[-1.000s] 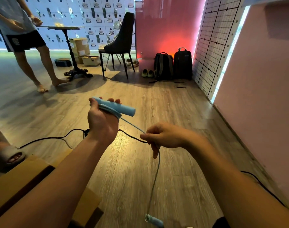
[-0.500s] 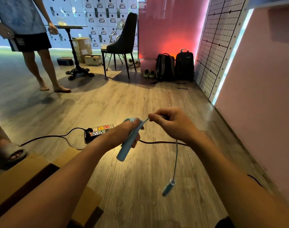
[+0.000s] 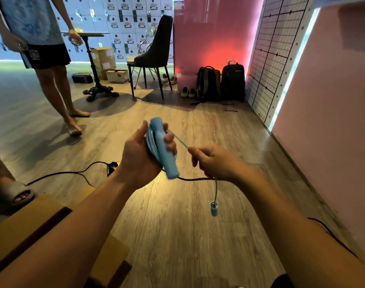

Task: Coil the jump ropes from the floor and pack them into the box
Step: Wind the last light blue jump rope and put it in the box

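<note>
My left hand grips a light blue jump rope handle, with several turns of blue cord wound round it. A stretch of the cord runs taut from the handle to my right hand, which pinches it. Below my right hand the cord hangs down, and the second blue handle dangles at its end above the wooden floor. The open cardboard box lies at the lower left, partly hidden by my left arm.
A black cable with a power strip runs across the floor beneath my hands. A person stands barefoot at the far left, another foot in a sandal is at the left edge. A chair, a pedestal table, two backpacks and shoes stand at the back.
My left hand has turned the wound handle upright and raised it. The cord between my hands has shortened, and the dangling handle has risen off the floor and hangs closer under my right hand.
</note>
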`<state>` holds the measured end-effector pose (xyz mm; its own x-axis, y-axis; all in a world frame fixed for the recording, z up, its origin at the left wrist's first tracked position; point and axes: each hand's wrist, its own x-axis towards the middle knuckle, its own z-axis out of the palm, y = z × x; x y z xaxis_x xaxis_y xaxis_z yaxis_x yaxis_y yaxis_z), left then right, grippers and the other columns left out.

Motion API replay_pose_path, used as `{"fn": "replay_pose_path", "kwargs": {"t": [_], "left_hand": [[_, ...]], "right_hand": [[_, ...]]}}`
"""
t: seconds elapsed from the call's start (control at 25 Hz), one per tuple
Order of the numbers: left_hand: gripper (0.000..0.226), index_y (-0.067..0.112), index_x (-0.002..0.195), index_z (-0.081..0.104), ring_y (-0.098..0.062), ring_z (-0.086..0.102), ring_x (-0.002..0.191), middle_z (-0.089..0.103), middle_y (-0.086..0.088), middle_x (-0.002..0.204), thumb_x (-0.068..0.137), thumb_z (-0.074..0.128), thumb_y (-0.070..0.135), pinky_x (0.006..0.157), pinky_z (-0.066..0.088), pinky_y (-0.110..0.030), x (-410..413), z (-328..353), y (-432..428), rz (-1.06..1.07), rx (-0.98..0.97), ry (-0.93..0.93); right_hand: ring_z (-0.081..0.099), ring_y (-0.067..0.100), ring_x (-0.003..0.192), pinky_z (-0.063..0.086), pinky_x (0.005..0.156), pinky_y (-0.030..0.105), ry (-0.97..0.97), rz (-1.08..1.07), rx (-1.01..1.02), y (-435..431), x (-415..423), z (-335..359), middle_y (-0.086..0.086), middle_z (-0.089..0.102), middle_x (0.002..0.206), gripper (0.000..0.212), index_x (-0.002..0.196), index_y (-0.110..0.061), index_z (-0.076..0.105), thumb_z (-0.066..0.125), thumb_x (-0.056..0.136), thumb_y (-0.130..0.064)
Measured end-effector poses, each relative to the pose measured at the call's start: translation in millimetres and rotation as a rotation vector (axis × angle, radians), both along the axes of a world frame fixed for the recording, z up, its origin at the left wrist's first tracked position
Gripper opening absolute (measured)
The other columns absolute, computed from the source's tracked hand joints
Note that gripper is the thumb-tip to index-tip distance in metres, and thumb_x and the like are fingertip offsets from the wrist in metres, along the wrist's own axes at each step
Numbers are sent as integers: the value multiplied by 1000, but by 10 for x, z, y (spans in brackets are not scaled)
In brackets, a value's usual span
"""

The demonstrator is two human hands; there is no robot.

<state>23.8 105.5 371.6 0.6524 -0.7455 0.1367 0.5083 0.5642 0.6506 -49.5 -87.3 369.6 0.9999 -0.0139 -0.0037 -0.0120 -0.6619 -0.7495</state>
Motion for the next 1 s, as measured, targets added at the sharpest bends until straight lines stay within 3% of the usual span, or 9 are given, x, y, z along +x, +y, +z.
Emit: {"fn": "replay_pose_path", "kwargs": {"t": [0.08,0.16,0.24,0.32,0.48,0.64,0.72,0.8,1.0], "left_hand": [[32,13,110,48,-17,59,80,55,-5,89,101,42,43,84,52,-32,61,-12,4,237,-87,43],[29,15,112,49,-18,63,83,58,-5,91,102,43,42,84,53,-34,120,-37,-1,507,-62,97],[27,15,103,52,-15,64,79,63,-1,81,104,41,40,83,53,-35,184,-66,-6,740,93,40],[28,16,92,52,-13,63,76,65,4,74,105,39,36,82,53,-31,190,-91,-9,876,406,-223],[21,8,96,50,-18,56,73,54,-9,84,105,42,25,61,53,-18,89,-200,-13,582,824,-663],[55,0,107,54,-21,54,57,55,-11,69,105,25,46,54,51,-27,-71,-165,-22,17,950,-665],[69,-1,100,56,-19,50,48,50,-10,62,101,23,60,49,46,-27,-113,-107,-34,-134,903,-620],[61,4,88,55,-16,44,42,46,-8,57,95,33,61,44,41,-26,-133,-66,-50,-167,777,-584],[30,14,67,58,-8,36,32,41,2,46,70,77,36,37,32,-19,-86,-31,-26,-81,427,-285]], "right_hand": [[60,11,58,48,67,29,131,78,-60,23,-23,-18,2,60,70,44,87,-18,65,39,103,-49],[64,11,58,49,71,29,225,189,-65,48,-53,-1,4,63,72,40,89,-16,66,44,103,-46],[65,15,60,51,73,29,268,308,-9,70,-84,59,6,63,72,34,90,-15,67,50,102,-42],[62,17,60,52,69,28,207,389,82,91,-119,147,7,61,70,29,91,-14,68,53,101,-38],[52,6,59,45,57,18,-111,234,242,58,-174,281,-1,56,66,25,85,-15,71,57,99,-31],[55,-5,63,43,58,11,-304,3,204,-72,-139,192,-9,64,70,21,89,-19,76,63,96,-34],[52,-1,63,44,61,18,-308,-51,166,-95,-108,125,4,64,72,20,88,-23,75,63,95,-37],[52,11,65,45,63,30,-285,-89,159,-102,-85,95,19,63,78,24,90,-20,73,63,93,-42],[61,9,70,56,66,27,-290,15,266,-21,-93,135,7,66,80,9,107,-16,59,60,99,-20]]}}
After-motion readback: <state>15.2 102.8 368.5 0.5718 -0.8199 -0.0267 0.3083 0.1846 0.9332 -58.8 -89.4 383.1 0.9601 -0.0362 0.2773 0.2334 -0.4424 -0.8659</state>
